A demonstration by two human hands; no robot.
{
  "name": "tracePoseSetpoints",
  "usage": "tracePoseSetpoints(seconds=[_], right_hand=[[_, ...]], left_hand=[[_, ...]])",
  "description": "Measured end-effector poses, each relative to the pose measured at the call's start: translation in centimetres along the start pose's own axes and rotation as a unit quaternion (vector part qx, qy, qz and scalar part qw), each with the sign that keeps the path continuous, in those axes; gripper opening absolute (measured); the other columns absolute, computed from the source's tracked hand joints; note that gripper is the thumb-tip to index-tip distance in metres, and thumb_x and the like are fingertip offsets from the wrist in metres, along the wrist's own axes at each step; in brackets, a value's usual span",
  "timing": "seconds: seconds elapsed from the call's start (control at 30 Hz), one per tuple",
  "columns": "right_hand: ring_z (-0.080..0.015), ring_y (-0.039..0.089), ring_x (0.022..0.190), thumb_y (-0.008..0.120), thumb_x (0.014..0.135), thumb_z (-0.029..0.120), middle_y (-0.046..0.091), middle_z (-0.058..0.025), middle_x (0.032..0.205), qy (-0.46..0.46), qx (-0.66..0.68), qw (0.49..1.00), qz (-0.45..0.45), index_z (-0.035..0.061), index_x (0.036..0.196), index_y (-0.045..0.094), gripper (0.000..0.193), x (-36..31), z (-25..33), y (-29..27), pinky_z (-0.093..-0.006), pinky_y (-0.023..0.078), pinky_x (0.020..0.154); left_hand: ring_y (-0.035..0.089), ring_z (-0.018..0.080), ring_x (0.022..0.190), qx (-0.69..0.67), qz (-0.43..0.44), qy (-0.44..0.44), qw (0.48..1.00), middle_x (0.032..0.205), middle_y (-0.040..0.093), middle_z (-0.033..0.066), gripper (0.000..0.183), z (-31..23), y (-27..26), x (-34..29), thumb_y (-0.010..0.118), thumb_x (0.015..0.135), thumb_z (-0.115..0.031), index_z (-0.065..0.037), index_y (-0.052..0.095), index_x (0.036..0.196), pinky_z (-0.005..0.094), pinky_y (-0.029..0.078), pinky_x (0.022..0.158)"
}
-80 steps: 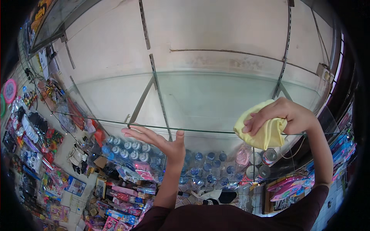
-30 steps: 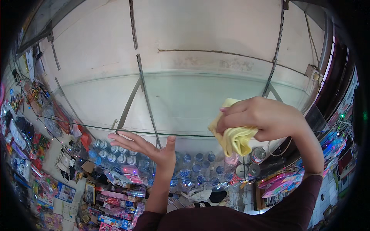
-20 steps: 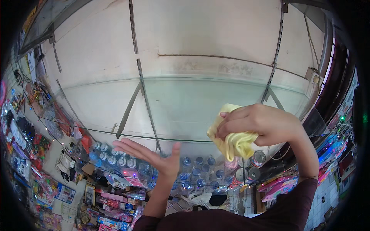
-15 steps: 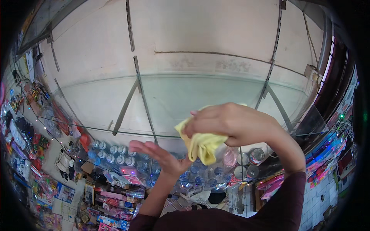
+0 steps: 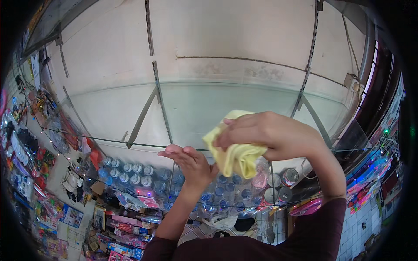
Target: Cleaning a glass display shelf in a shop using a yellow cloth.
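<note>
My right hand [image 5: 272,135] grips a folded yellow cloth [image 5: 239,157] over the front part of a clear glass shelf [image 5: 196,111]. Part of the cloth spreads out beyond my fingers, and a bunched fold hangs toward me past the shelf's front edge. To its left, my left hand [image 5: 193,168] is raised at that edge, fingers stretched out and holding nothing. Whether its fingertips touch the glass, I cannot tell. The fingertips of my right hand are partly hidden by the cloth.
Metal brackets [image 5: 143,118] carry the glass against a pale wall panel [image 5: 235,26]. On a lower level stand several white-capped bottles [image 5: 126,167], blue-capped bottles [image 5: 220,191], a pink bag [image 5: 260,174] and round tins [image 5: 291,175]. Packaged goods [image 5: 128,226] crowd the lower left.
The cloth and my right hand have shifted slightly right, and the cloth's far part has spread out more. My left hand has moved a little right and up, its fingers pointing more upward.
</note>
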State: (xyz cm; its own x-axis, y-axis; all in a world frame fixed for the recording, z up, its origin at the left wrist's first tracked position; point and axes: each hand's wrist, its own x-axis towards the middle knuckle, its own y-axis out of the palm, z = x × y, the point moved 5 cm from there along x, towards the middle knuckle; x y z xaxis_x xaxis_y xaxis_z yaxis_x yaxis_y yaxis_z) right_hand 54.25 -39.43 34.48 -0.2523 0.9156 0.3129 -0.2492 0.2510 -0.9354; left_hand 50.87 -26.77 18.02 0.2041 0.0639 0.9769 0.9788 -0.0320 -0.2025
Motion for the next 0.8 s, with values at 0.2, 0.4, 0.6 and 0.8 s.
tracePoseSetpoints(seconds=[0.2,0.4,0.6,0.8], right_hand=[[-0.0346,0.061,0.086,0.053,0.061,0.0,0.063,-0.0141,0.09,0.097,-0.024,0.994,0.043,0.0039,0.099,0.057,0.038,-4.6,0.7,-2.8,-0.0411,0.045,0.094],[-0.0313,0.063,0.086,0.055,0.064,0.002,0.065,-0.0138,0.092,0.173,-0.108,0.979,-0.007,0.0042,0.101,0.059,0.038,-6.3,1.0,-8.5,-0.0372,0.046,0.086],[-0.0329,0.059,0.093,0.046,0.069,-0.01,0.062,-0.0171,0.098,-0.005,-0.157,0.975,-0.158,-0.0002,0.104,0.057,0.038,5.1,-2.1,-6.9,-0.0376,0.044,0.083],[-0.0341,0.052,0.112,0.044,0.071,-0.014,0.054,-0.0152,0.121,-0.133,-0.078,0.985,-0.081,0.0088,0.118,0.053,0.053,14.3,-5.3,4.5,-0.0413,0.043,0.095]], left_hand=[[-0.023,0.0523,0.128,0.069,-0.019,-0.011,0.997,0.141,-0.025,0.0303,0.111,0.7,0.4,-0.2,0.06,0.077,-0.051,-0.002,-0.017,0.14,0.0733,-0.008,0.094],[-0.024,0.0546,0.126,0.046,0.0,-0.015,0.999,0.139,-0.026,0.0323,0.113,0.4,-0.8,0.1,0.064,0.076,-0.046,-0.001,-0.018,0.139,0.0722,-0.007,0.094],[-0.024,0.0567,0.125,-0.091,-0.054,-0.07,0.992,0.134,-0.027,0.0391,0.117,0.7,-0.7,-0.8,0.068,0.073,-0.041,0.0,-0.02,0.139,0.0686,-0.009,0.097],[-0.022,0.0579,0.125,-0.068,-0.011,-0.102,0.992,0.136,-0.027,0.0374,0.118,0.6,1.3,-1.6,0.068,0.073,-0.044,0.005,-0.018,0.137,0.068,-0.005,0.099]])
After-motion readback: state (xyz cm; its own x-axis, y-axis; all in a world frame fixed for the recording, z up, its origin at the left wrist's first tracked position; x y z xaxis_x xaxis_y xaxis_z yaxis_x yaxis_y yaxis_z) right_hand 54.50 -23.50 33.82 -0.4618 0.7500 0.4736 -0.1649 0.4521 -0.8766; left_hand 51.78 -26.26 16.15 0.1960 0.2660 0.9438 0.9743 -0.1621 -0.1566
